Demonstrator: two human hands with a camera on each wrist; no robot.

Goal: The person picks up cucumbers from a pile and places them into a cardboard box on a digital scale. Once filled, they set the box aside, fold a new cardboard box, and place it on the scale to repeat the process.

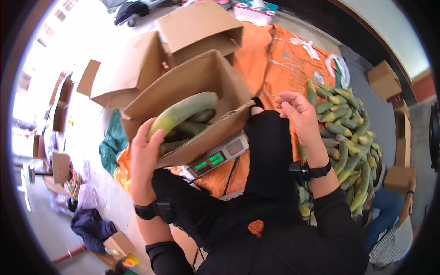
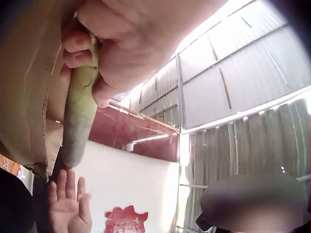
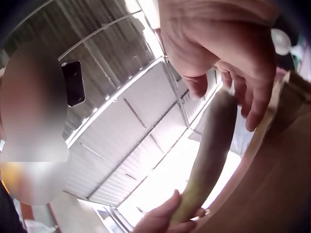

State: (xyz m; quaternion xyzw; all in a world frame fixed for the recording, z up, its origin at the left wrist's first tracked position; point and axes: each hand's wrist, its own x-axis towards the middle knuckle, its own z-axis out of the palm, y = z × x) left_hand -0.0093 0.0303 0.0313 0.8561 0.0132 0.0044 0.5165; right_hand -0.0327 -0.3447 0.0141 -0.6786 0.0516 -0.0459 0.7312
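Observation:
My left hand (image 1: 145, 149) grips the yellow end of a long, thick green gourd (image 1: 185, 110), shaped like an oversized cucumber. In the left wrist view, fingers and thumb wrap this gourd (image 2: 80, 114) from both sides. It slants over an open cardboard box (image 1: 220, 75), where several more gourds (image 1: 192, 127) lie partly hidden. My right hand (image 1: 299, 114), fingers loosely bent and holding nothing, is to the right of the box in the head view. The box rests on a digital scale (image 1: 217, 158) with lit green displays.
A heap of similar gourds (image 1: 350, 123) spreads along the right side of the orange sheet (image 1: 256, 50). Other cardboard boxes (image 1: 199, 27) stand beyond the open one. A green sheet (image 1: 110, 144) lies on the left. At the lower right another person's arm (image 1: 405, 208) reaches to a box.

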